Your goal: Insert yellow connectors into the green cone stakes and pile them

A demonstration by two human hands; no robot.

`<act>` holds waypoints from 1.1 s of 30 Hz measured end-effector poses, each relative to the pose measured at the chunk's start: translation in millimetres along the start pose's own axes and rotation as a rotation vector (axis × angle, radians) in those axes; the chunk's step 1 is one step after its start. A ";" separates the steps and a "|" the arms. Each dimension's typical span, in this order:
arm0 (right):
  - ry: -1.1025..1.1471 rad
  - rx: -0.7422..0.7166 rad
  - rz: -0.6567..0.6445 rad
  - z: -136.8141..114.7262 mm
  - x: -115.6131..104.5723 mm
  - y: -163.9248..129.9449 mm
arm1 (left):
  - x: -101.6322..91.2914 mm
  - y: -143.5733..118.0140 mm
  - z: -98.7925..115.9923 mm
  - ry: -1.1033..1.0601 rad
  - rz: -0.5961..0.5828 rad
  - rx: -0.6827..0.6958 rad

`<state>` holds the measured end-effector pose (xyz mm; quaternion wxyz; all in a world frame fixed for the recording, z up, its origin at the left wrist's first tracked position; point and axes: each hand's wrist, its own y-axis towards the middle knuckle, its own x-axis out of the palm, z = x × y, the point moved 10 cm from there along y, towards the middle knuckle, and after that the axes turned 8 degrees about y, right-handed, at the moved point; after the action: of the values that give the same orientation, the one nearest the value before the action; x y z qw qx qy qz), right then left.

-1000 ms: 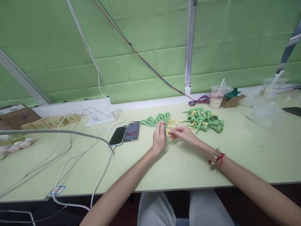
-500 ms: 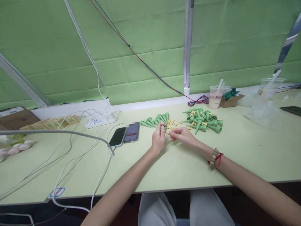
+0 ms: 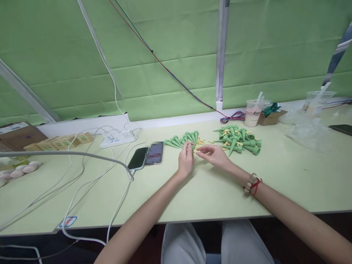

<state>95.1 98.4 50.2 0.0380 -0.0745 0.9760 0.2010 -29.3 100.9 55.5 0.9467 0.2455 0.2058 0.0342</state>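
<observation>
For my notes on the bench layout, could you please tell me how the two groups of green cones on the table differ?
The left group of cones lies in a tidy fanned row, while the right pile of cones is a loose heap pointing many ways. The right pile looks larger and has yellow pieces mixed in; the left group has them only beside it. The left group lies just beyond the left hand. Both are the same green, tapered cones.

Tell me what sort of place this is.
Probably a small hand-assembly workbench: heaps of green plastic cones and small yellow parts on a long table, with a power strip.
</observation>
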 end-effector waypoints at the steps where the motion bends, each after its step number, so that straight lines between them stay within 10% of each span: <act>1: -0.052 -0.067 0.017 -7.4 -1.4 -0.6 | 0.9 0.2 -1.3 -0.037 0.003 -0.018; 5: -0.118 -0.160 0.028 -18.8 -0.4 -4.4 | 3.1 -2.6 -2.2 -0.100 0.001 -0.043; 22: 0.304 0.295 -0.058 22.4 12.8 -7.3 | -0.8 -7.6 16.4 0.201 -0.058 0.198; 33: -0.150 -0.128 -0.109 -16.1 17.8 -7.5 | -2.4 -1.9 5.1 0.168 -0.021 0.096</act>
<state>78.1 82.8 60.2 0.1171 -0.1146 0.9500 0.2657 -29.5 96.5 59.5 0.9136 0.2847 0.2883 0.0347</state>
